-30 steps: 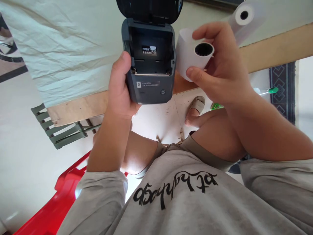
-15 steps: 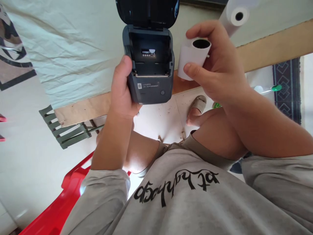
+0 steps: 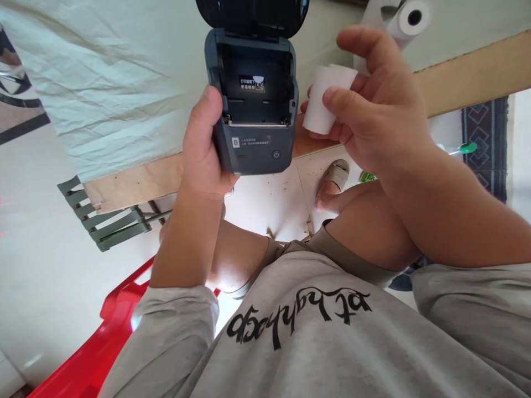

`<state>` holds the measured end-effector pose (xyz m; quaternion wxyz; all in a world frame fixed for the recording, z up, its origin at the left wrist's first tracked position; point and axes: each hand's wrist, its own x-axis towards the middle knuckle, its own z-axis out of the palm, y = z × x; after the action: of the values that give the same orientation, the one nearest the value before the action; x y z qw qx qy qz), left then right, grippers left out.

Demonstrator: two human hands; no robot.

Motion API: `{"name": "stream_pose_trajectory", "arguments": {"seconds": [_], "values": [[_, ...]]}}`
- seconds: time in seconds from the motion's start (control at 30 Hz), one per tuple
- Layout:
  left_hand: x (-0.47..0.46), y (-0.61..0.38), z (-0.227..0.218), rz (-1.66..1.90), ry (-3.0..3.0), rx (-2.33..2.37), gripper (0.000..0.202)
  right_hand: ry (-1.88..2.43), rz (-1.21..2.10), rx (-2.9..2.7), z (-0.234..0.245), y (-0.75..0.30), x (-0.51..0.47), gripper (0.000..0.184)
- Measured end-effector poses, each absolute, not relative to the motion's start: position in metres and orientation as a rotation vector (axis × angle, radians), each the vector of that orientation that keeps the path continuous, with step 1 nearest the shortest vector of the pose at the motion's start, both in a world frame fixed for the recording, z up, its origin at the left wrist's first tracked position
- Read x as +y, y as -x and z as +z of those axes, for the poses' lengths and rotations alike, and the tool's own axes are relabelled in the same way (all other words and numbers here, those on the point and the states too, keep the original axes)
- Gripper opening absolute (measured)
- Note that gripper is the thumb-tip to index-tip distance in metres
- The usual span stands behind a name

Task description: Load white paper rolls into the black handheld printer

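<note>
My left hand [image 3: 205,146] grips a small dark grey label printer [image 3: 254,99] from its left side, thumb on the front edge. Its lid stands open at the top and the paper bay is empty, with a small label inside. My right hand [image 3: 375,113] holds a small white paper roll [image 3: 321,102] between thumb and fingers, just right of the printer and close to its side. The index finger is lifted above the roll. The roll's hollow end is turned away from me.
A table with a pale cloth [image 3: 103,83] and a wooden edge [image 3: 136,182] lies ahead. A second white paper roll [image 3: 409,19] lies on it at the top right. Below are a green slatted chair [image 3: 108,221], a red plastic chair [image 3: 103,342], and my knees.
The right hand has turned the small roll so its hollow end no longer faces me and brought it slightly lower and closer to the printer. The left hand keeps the printer steady.
</note>
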<state>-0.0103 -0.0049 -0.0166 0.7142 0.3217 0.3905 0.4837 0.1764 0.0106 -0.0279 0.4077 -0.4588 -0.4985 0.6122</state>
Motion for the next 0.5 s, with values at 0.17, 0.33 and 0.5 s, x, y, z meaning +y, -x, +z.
{"name": "stream_pose_trajectory", "arguments": {"seconds": [0.17, 0.33, 0.5], "values": [[-0.0053, 0.0067, -0.0144, 1.157, -0.722, 0.869, 0.036, 1.136, 1.653, -1.169, -0.0223, -0.1741, 0.0105, 0.028], [-0.0069, 0.0092, -0.0111, 1.038, -0.689, 0.812, 0.045, 1.155, 1.754, -1.090, -0.0211, -0.1734, 0.0135, 0.035], [-0.0049, 0.0086, -0.0112, 1.112, -0.548, 0.830, 0.049, 1.197, 1.646, -1.226, -0.0212, -0.1750, 0.0132, 0.032]]}}
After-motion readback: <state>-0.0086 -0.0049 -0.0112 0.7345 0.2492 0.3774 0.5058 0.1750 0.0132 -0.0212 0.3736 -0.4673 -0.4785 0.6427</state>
